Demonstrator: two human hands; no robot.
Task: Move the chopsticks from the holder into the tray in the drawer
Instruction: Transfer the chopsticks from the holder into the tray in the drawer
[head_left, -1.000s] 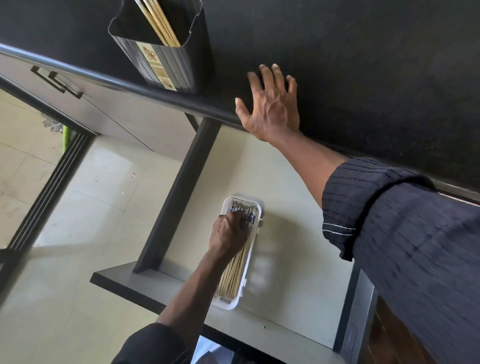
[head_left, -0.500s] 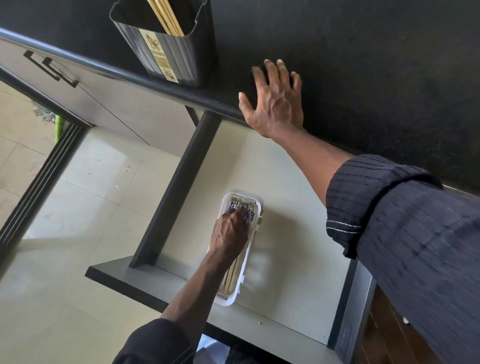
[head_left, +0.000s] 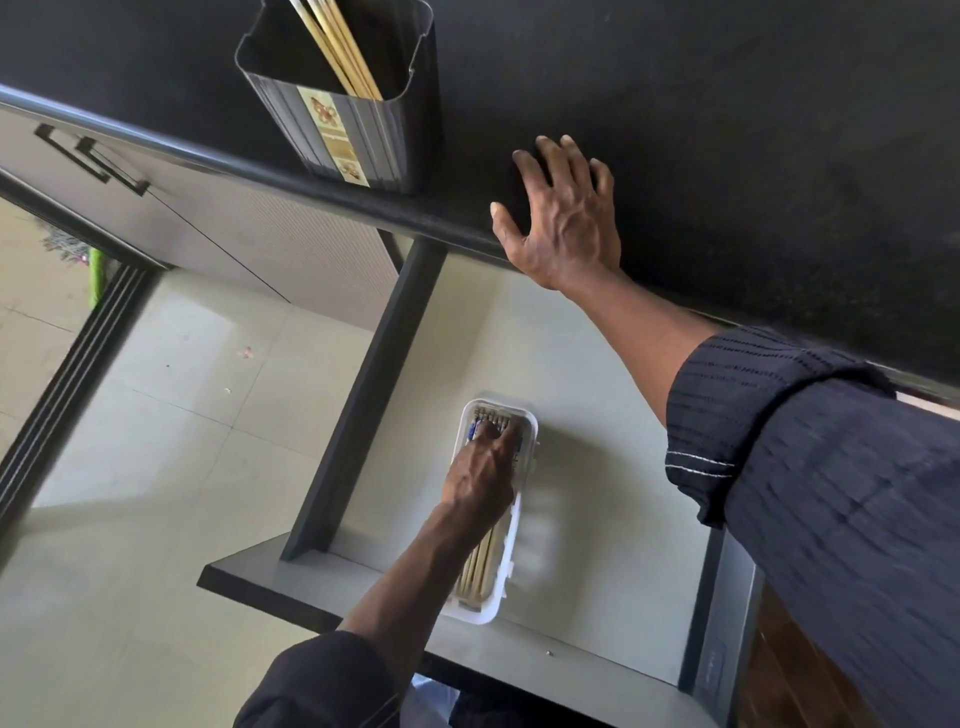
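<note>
A black chopstick holder (head_left: 358, 130) stands on the dark countertop (head_left: 727, 156) near its edge, with a few wooden chopsticks (head_left: 337, 52) leaning inside. Below it, the open drawer (head_left: 597, 519) holds a white tray (head_left: 475, 616) with several chopsticks (head_left: 480, 564) lying lengthwise. My left hand (head_left: 480, 478) is down in the tray, fingers curled over the chopsticks' blue-patterned far ends; it hides their middle part. My right hand (head_left: 563, 218) lies flat on the countertop edge to the right of the holder, fingers spread, holding nothing.
The drawer's dark left wall (head_left: 363, 405) and grey front panel (head_left: 291, 582) border the tray. Closed cabinet fronts with black handles (head_left: 93, 158) run to the left. Pale floor tiles (head_left: 156, 415) lie below, and a sliding-door track (head_left: 62, 384) crosses at far left.
My left hand's fingers have stretched a little toward the tray's far end over the chopsticks. My right hand stays flat on the countertop.
</note>
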